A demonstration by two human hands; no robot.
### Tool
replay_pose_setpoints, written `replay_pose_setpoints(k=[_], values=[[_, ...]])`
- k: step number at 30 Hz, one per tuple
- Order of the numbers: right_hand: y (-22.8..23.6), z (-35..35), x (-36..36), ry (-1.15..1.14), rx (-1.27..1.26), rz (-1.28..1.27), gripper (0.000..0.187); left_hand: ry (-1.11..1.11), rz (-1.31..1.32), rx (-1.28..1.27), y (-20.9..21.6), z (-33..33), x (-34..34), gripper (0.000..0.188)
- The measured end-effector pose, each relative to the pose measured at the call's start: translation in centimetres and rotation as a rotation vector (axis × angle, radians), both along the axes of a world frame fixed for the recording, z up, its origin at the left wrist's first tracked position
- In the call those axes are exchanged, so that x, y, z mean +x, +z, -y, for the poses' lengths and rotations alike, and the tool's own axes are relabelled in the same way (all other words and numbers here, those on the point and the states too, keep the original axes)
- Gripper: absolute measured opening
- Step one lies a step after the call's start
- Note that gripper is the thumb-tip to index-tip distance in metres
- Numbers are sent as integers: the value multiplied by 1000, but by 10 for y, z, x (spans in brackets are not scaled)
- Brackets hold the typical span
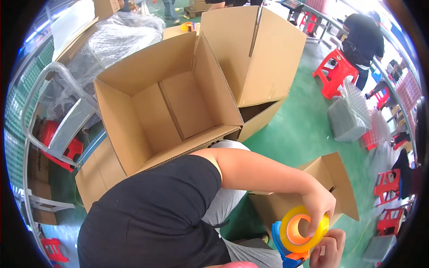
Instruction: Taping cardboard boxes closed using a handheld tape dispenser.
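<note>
My left hand [319, 206] reaches across to the right and grips a roll of yellow tape [283, 231], with a finger hooked into its orange core. The roll sits on a blue and orange tape dispenser [278, 241]. Just below, my right hand [330, 249] has its fingers curled closed against the roll's lower right edge; what they pinch, if anything, is hidden. Behind the hands stands a small open cardboard box [342, 181] with raised flaps, partly covered by my left forearm.
A large open cardboard box [192, 105] stands ahead, with a tall box [228, 49] behind it. At the left are a metal-framed cart [73, 129] and plastic-wrapped goods [120, 40]. Red stools [335, 73], a stack of clear trays [348, 116] and a seated person [364, 38] are at the right.
</note>
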State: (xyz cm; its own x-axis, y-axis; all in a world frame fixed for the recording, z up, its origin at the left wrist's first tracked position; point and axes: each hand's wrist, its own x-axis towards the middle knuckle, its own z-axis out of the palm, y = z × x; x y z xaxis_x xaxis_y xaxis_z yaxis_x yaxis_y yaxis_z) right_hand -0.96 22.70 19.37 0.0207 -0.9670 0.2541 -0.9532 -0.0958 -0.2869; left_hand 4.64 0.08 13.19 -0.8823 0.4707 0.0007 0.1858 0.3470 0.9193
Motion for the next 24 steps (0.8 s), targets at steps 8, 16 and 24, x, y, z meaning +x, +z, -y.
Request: replay_pose_setpoints(k=[8,16,24], values=[[-9,-4,0,42,-170,81,28,52,13,-57,5,4,-1,57],[-20,-5,8,-57,-198,84,27,75,-66,-20,3,7,0,52],[-17,7,7,-129,-322,64,31,92,34,-27,9,21,4,63]])
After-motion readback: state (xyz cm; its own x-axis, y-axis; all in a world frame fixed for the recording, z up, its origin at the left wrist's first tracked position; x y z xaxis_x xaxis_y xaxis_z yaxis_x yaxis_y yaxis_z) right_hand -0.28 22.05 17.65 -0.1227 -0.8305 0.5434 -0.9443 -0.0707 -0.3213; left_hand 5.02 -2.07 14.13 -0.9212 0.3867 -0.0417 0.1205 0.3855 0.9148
